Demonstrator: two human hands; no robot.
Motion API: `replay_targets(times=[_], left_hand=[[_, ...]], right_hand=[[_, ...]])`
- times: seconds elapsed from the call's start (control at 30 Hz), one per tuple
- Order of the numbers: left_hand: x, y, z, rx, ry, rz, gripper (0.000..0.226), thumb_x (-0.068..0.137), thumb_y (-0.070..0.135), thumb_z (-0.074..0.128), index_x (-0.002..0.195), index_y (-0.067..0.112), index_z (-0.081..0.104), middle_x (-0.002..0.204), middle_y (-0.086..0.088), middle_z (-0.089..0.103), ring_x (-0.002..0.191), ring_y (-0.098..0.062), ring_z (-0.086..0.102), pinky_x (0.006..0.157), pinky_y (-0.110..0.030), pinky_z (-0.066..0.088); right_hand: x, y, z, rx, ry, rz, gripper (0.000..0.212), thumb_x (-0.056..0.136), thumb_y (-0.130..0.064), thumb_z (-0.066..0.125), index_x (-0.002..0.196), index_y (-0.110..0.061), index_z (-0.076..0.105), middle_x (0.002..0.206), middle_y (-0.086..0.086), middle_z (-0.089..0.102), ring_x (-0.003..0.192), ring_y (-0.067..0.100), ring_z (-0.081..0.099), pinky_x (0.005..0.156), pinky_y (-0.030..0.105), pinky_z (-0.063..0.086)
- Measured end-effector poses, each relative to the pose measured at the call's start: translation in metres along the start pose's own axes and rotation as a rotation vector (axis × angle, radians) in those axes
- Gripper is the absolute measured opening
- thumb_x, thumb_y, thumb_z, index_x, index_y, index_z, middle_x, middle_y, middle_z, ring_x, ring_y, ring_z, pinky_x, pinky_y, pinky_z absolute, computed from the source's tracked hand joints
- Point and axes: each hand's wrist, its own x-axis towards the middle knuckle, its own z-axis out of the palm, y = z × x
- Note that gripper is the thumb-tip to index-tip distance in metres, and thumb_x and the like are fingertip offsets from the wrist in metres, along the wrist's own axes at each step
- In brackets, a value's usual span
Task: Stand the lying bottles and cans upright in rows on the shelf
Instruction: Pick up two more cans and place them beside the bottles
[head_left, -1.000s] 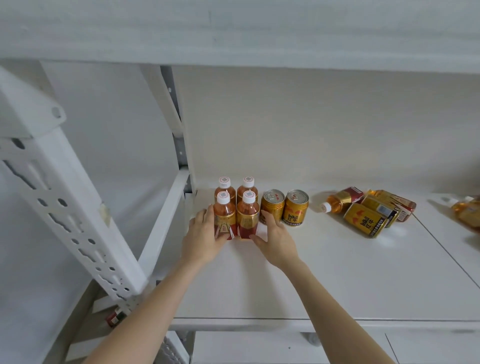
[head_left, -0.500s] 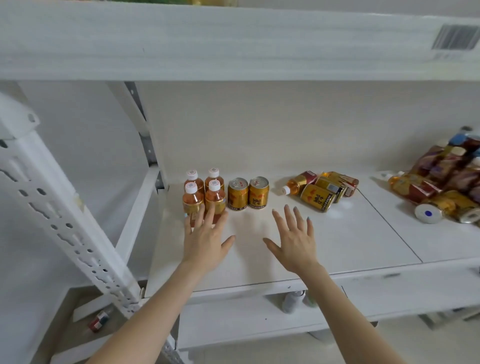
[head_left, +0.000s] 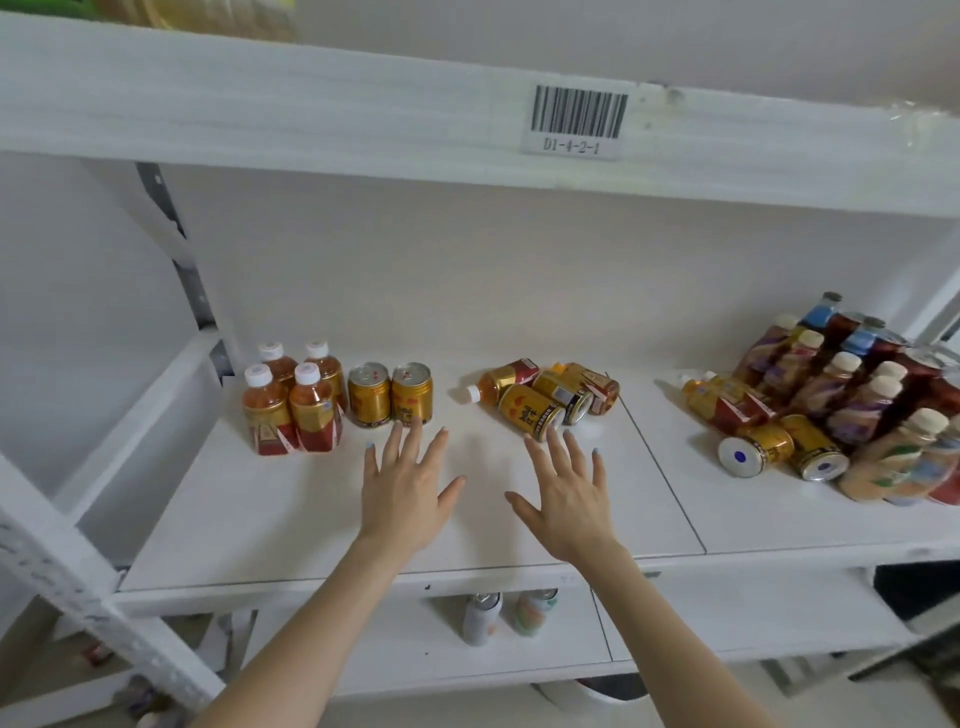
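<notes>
Four bottles (head_left: 293, 402) and two cans (head_left: 389, 394) are shown upright at the left end of the shelf (head_left: 291, 519), set in short rows close together. Both hands are held flat above the bare shelf with fingers spread; nothing is grasped by either. The left hand (head_left: 408, 491) is seen just in front of the upright cans, its fingertips (head_left: 415, 423) near or at the base of the right-hand one; contact cannot be told. The right hand (head_left: 569, 499) is seen just in front of the lying pile (head_left: 545, 397), in which one bottle and about three cans are heaped on their sides, touching one another. A second lying group (head_left: 763, 431) is seen further right, against a leaning stack of other bottles (head_left: 852, 384).

Several risks are judged from this layout. The lying cans are round and may be set rolling toward the shelf edge if one is drawn from the pile carelessly, since each is propped by its neighbours. The upright cans may be toppled by a sideways sweep of the left hand, and the bottles beside them knocked in turn. A can placed too near the finished row may be caught against it and tipped. The leaning stack may slide if its supporting cans are removed first.
</notes>
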Motion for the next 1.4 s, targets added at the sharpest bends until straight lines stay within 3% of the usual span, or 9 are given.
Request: replay_targets(times=[0.5,0.83,1.17,1.4], left_hand=[[0.041,0.106,0.025,-0.018,-0.082,-0.040,0.066,0.093,0.059,0.036,0.148,0.024,0.027,0.156,-0.011,0.029,0.144,-0.032,0.024,0.114,-0.052,0.027],[0.098,0.148,0.059,-0.130,-0.025,-0.237,0.067,0.091,0.058,0.041,0.145,0.018,0.035,0.144,-0.012,0.046,0.128,-0.034,0.045,0.100,-0.047,0.043],[0.148,0.134,0.103,-0.334,-0.071,-0.463,0.061,0.093,0.055,0.039,0.142,0.018,0.036,0.143,-0.013,0.045,0.129,-0.037,0.042,0.103,-0.050,0.041],[0.164,0.129,0.117,-0.623,-0.027,-0.568,0.067,0.088,0.052,0.055,0.141,0.016,0.037,0.133,-0.012,0.056,0.118,-0.033,0.054,0.098,-0.044,0.045]], right_hand=[[0.019,0.128,-0.009,0.042,0.017,0.031,0.073,0.090,-0.063,0.034,0.149,-0.026,0.015,0.161,0.004,0.010,0.148,0.025,0.003,0.118,0.051,0.005],[0.086,0.192,0.000,0.132,-0.028,-0.087,0.071,0.091,-0.057,0.040,0.149,-0.025,0.016,0.160,0.003,0.015,0.148,0.026,0.009,0.118,0.049,0.008],[0.161,0.181,0.039,0.258,-0.018,-0.198,0.066,0.091,-0.049,0.045,0.148,-0.025,0.022,0.156,-0.001,0.029,0.146,0.022,0.016,0.117,0.042,0.010],[0.181,0.168,0.063,0.227,-0.079,-0.215,0.069,0.094,-0.053,0.039,0.151,-0.020,0.017,0.159,0.000,0.019,0.147,0.020,0.008,0.118,0.048,0.007]])
